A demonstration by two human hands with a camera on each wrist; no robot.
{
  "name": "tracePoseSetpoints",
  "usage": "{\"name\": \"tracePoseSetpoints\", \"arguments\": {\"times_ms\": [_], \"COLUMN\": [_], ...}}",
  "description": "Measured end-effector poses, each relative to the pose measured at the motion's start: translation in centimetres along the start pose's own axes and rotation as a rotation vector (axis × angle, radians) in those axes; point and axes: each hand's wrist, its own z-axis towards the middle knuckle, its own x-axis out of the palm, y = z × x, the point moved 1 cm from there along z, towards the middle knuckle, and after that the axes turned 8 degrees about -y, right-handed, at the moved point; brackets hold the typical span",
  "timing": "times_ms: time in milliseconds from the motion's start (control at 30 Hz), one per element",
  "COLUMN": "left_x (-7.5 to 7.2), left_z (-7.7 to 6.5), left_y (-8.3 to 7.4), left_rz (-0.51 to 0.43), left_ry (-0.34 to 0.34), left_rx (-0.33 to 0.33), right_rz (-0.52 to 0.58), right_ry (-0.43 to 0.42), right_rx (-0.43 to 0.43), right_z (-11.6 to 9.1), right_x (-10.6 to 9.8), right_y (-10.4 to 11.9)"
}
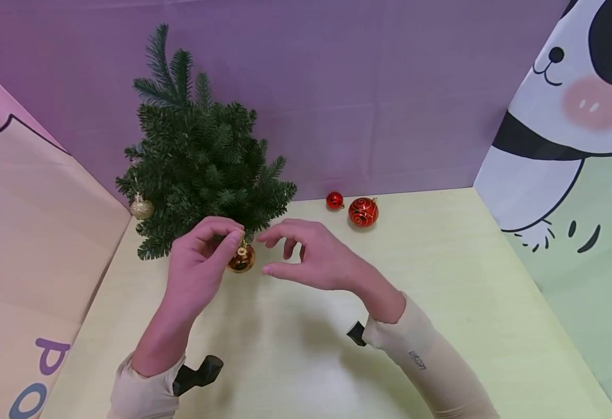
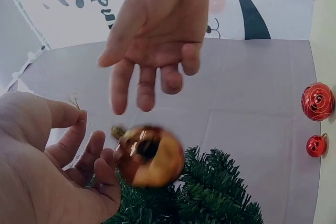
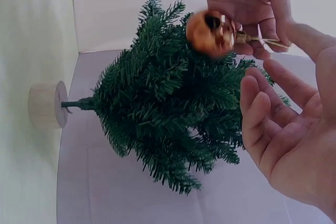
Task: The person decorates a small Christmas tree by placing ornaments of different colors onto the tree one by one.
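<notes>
My left hand (image 1: pixel 201 259) pinches the gold string (image 3: pixel 270 42) of a shiny gold Christmas ball (image 1: pixel 241 259) between thumb and forefinger. The ball hangs below those fingertips, in front of the lower branches of a small green Christmas tree (image 1: pixel 206 163). Just right of the ball, my right hand (image 1: pixel 313 253) is held with its fingers spread and nothing in them. In the left wrist view the right hand (image 2: pixel 160 40) appears above the ball, palm showing. A glittery pale gold ball (image 1: pixel 141 207) hangs on the tree's left side.
A small red ball (image 1: pixel 334 201) and a larger red ball with gold swirls (image 1: pixel 363 212) lie on the table (image 1: pixel 442 262) near the purple back wall (image 1: pixel 379 105), right of the tree. The tree stands on a round wooden base (image 3: pixel 47 104). A panda-print panel (image 1: pixel 562 174) borders the right side.
</notes>
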Motion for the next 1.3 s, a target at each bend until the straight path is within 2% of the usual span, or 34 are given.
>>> {"name": "tracePoseSetpoints", "arguments": {"times_ms": [200, 367, 500, 767, 967, 1133, 1300], "left_x": [0.0, 0.1, 0.1, -0.1, -0.4, -0.7, -0.8], "left_z": [0.0, 0.0, -0.1, -0.1, -0.2, -0.4, -0.4], "left_y": [0.0, 0.0, 0.2, 0.5, 0.8, 1.0, 1.1], "left_rz": [0.095, 0.087, 0.069, 0.059, 0.061, 0.126, 0.260], "left_ry": [-0.007, 0.013, 0.016, 0.013, 0.013, 0.026, 0.020], "left_rx": [0.093, 0.132, 0.141, 0.162, 0.124, 0.113, 0.161], "right_rz": [0.044, 0.019, 0.000, 0.011, 0.032, 0.035, 0.019], "right_ry": [-0.084, -0.173, -0.228, -0.272, -0.306, -0.320, -0.320], "right_rx": [-0.041, -0.054, -0.030, -0.014, -0.025, -0.072, -0.108], "right_z": [0.7, 1.2, 1.4, 1.7, 1.7, 2.0, 2.5], "right_x": [0.7, 1.4, 1.8, 2.2, 2.0, 1.9, 1.7], "right_y": [0.8, 1.1, 1.2, 0.9, 1.1, 1.3, 1.4]}}
